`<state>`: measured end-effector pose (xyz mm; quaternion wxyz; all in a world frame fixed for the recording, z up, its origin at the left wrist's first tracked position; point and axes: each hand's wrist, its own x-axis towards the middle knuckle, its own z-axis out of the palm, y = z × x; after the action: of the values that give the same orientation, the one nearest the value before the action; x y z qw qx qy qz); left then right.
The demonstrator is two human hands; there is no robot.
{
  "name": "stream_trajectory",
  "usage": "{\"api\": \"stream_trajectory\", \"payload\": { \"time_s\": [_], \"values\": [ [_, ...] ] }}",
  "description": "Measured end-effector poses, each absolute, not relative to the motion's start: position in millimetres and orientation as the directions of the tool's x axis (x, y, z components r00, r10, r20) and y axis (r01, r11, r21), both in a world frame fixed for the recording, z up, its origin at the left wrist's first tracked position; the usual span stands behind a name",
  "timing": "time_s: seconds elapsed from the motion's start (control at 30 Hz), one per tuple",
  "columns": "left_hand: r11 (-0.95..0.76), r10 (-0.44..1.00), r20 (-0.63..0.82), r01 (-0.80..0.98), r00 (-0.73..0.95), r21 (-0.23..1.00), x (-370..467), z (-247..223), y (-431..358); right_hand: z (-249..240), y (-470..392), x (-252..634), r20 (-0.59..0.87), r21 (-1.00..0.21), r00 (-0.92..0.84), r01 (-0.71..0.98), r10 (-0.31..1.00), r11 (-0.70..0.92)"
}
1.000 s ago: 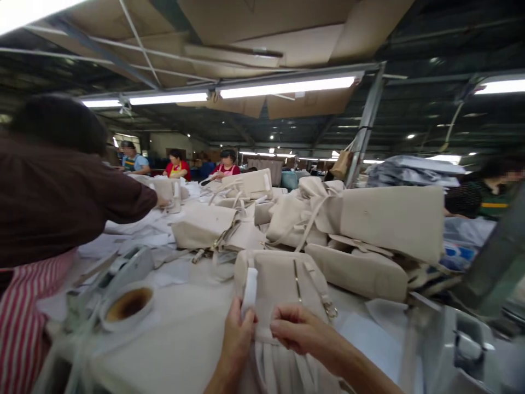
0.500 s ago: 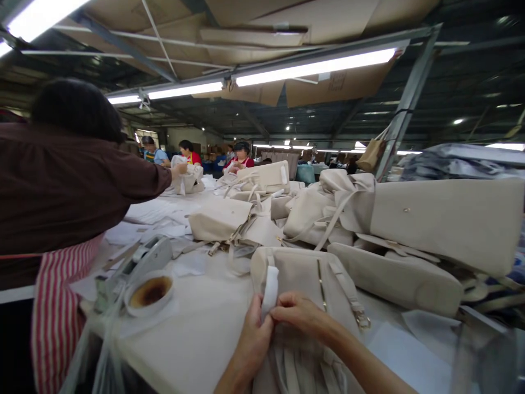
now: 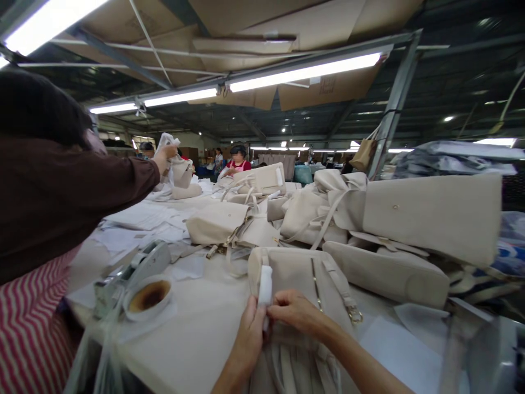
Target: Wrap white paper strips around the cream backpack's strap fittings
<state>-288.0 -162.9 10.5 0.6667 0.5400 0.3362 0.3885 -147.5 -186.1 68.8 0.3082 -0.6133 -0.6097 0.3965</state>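
Note:
A cream bag (image 3: 293,268) lies on the table right in front of me, with a gold zip and a strap with a metal clasp on its right part. Along its left side runs a handle wrapped in white padding (image 3: 266,282). My left hand (image 3: 249,328) closes round the lower end of this wrapped handle, thumb on top. From the right, my right hand (image 3: 297,312) pinches at the wrap's edge with bent fingers. What exactly lies between those fingertips is hidden. Loose straps (image 3: 293,366) hang below the hands.
More cream bags (image 3: 430,213) are heaped behind and to the right. At left stand a tape dispenser (image 3: 150,262) and a white bowl (image 3: 147,298) with brown residue. A co-worker in a dark brown top (image 3: 74,191) reaches across from the left. White sheets (image 3: 404,345) lie at right.
The co-worker's arm has lifted a white-wrapped cream piece higher. My hands stay at the wrapped handle, which now stands straighter. The whole view has shifted slightly.

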Motion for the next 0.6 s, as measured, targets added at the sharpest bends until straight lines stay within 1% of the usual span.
{"api": "stream_trajectory", "payload": {
  "time_s": [0.1, 0.2, 0.27, 0.37, 0.47, 0.6],
  "values": [
    [0.153, 0.881, -0.044, -0.196, 0.470, 0.969, -289.8, 11.8, -163.2, 66.5, -188.0, -141.7, -0.156, -0.886, -0.129, 0.456, 0.979, -0.081],
    [0.194, 0.853, -0.062, -0.204, 0.518, 0.960, -297.6, 20.1, -164.8, 59.4, -187.0, -141.7, -0.161, -0.888, -0.089, 0.449, 0.983, -0.105],
    [0.227, 0.847, -0.089, -0.204, 0.525, 0.952, -304.4, 26.8, -165.5, 52.8, -185.0, -146.7, -0.128, -0.889, -0.045, 0.448, 0.991, -0.095],
    [0.256, 0.854, -0.116, -0.216, 0.507, 0.942, -312.2, 32.0, -164.8, 43.7, -182.7, -158.4, -0.027, -0.912, -0.032, 0.410, 0.999, -0.011],
    [0.226, 0.893, -0.139, -0.158, 0.428, 0.961, -314.2, 29.9, -163.0, 39.0, -182.7, -168.1, 0.074, -0.917, -0.001, 0.394, 0.997, 0.068],
    [0.142, 0.945, -0.111, -0.080, 0.308, 0.987, -310.9, 28.9, -163.4, 36.6, -182.7, -173.2, 0.108, -0.911, 0.041, 0.403, 0.993, 0.083]
  ]
}}
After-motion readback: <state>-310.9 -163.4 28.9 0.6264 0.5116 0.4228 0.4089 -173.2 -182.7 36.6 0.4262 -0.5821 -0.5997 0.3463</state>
